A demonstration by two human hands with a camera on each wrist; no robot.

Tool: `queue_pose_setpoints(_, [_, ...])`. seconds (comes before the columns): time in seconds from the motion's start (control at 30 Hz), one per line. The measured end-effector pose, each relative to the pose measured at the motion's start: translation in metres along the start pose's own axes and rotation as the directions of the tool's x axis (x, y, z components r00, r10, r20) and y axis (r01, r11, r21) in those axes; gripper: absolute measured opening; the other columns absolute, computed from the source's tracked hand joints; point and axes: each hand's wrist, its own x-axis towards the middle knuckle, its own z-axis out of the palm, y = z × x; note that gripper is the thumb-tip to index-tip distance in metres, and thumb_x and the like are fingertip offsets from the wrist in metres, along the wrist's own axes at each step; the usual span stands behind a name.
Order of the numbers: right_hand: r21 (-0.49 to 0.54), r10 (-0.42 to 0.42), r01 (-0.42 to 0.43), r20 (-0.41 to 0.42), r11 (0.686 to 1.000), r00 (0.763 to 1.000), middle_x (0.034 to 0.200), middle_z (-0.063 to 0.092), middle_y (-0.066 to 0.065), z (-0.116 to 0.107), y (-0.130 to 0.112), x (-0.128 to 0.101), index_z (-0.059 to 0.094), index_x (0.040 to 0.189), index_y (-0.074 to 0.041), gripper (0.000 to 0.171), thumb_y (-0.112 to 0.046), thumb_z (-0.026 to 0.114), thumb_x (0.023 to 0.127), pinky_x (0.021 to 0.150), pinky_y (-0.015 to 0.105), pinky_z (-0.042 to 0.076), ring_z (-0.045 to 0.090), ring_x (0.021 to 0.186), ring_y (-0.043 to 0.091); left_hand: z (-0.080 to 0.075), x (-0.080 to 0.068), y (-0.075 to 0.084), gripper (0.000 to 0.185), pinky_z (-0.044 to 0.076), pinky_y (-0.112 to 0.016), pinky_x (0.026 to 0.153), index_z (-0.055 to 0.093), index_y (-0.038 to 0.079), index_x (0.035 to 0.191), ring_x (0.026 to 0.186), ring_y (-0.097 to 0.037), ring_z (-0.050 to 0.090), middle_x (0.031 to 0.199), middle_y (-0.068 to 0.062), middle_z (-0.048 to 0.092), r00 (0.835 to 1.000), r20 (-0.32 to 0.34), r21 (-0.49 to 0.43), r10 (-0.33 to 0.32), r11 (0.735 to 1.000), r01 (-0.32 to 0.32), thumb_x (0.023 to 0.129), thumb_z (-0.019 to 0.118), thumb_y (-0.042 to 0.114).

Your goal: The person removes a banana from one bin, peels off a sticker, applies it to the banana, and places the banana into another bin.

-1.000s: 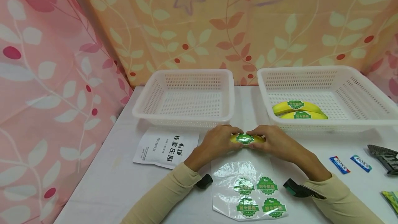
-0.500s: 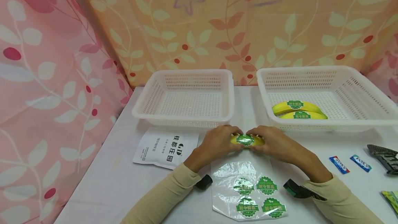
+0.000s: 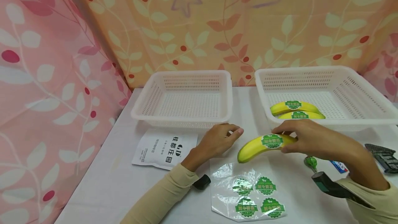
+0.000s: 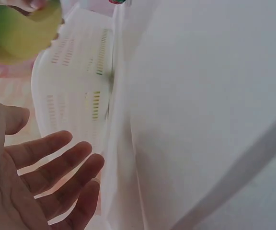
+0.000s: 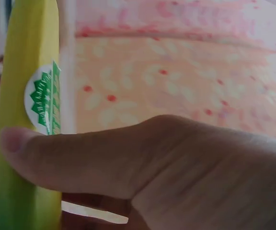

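Note:
In the head view my right hand (image 3: pixel 306 139) grips a yellow banana (image 3: pixel 253 149) near its right end, lifted over the table. A green and white sticker (image 3: pixel 272 141) is on its upper side. The right wrist view shows the thumb pressed along the banana (image 5: pixel 25 103), just below the sticker. My left hand (image 3: pixel 219 139) is off the banana, held in front of the left basket; in the left wrist view its fingers (image 4: pixel 63 179) are spread and relaxed, holding nothing. Below lies a clear sheet (image 3: pixel 224 193) with several green stickers (image 3: pixel 265 186).
Two white plastic baskets, the left (image 3: pixel 181 115) and the right (image 3: pixel 351 122), stand at the back. Stickered bananas (image 3: pixel 295 107) lie in the right one. A white pouch (image 3: pixel 164 149) lies left; a green item (image 3: pixel 311 162), a small packet (image 3: pixel 339 166) and a black packet (image 3: pixel 382 156) lie right.
Both hands pinched the banana over the table; now the left has let go. My right hand has moved right and lifted the banana, which shows at greater length, tilted.

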Motion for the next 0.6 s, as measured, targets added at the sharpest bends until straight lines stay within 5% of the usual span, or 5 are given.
queue_pose_setpoints(0.17, [-0.023, 0.157, -0.160, -0.077, 0.987, 0.985, 0.113, 0.068, 0.015, -0.028, 0.030, -0.028, 0.067, 0.138, -0.004, 0.065, -0.032, 0.091, 0.084, 0.056, 0.031, 0.051, 0.060, 0.078, 0.023, 0.001, 0.001, 0.000, 0.044, 0.055, -0.024, 0.084, 0.076, 0.020, 0.130, 0.103, -0.009, 0.069, 0.128, 0.006, 0.074, 1.000, 0.012, -0.011, 0.010, 1.000, -0.010, 0.112, 0.048, 0.049])
queue_pose_setpoints(0.4, [-0.062, 0.180, -0.205, -0.282, 0.977, 0.942, 0.107, 0.069, 0.032, -0.049, 0.071, -0.054, 0.068, 0.128, 0.008, 0.068, -0.022, 0.098, 0.075, 0.070, 0.056, 0.062, 0.063, 0.098, 0.058, 0.004, 0.000, 0.006, 0.042, 0.055, -0.020, 0.087, 0.072, 0.009, 0.134, 0.107, -0.009, 0.071, 0.132, -0.003, 0.073, 0.995, 0.007, -0.099, 0.104, 0.990, -0.103, 0.109, 0.060, 0.041])
queue_pose_setpoints(0.6, [-0.032, 0.187, -0.205, -0.295, 0.978, 0.937, 0.113, 0.066, 0.037, -0.052, 0.080, -0.059, 0.067, 0.127, 0.010, 0.068, -0.021, 0.098, 0.075, 0.072, 0.061, 0.061, 0.062, 0.099, 0.060, 0.008, -0.001, 0.027, 0.046, 0.055, -0.017, 0.091, 0.063, 0.010, 0.145, 0.118, -0.016, 0.070, 0.142, -0.006, 0.063, 0.984, 0.024, -0.168, 0.177, 0.971, -0.171, 0.107, 0.065, 0.036])
